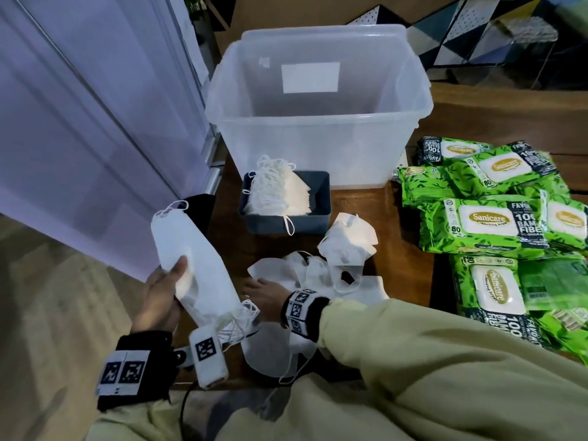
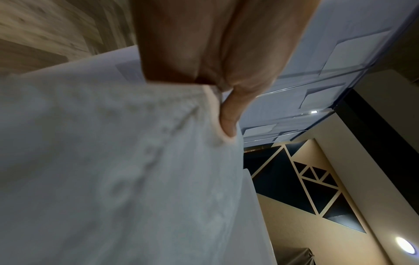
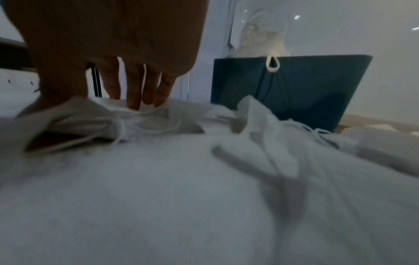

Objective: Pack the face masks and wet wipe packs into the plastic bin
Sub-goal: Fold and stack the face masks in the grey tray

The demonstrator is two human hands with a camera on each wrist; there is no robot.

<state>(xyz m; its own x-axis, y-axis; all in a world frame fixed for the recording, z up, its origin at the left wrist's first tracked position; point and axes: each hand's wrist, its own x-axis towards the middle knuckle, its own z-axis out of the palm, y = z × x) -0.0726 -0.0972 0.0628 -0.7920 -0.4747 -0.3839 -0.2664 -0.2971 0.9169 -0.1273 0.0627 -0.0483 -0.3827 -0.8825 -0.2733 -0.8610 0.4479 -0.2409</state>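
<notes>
Left hand [image 1: 162, 296] grips a mask stack [image 1: 194, 265]; right hand [image 1: 264, 296] lies flat, fingers straight, on loose masks [image 1: 318, 275].
Beyond the right hand stand a tray [image 1: 313, 218] and the bin [image 1: 318, 122]; wipes [image 1: 483, 224] lie right.

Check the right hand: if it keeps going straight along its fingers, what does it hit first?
The right hand has straight fingers pointing down and forward into the loose masks on the table, fingertips at or nearly on them. So the masks come first. The blue tray sits off to the side, not in that line, though depth is unclear.
</notes>
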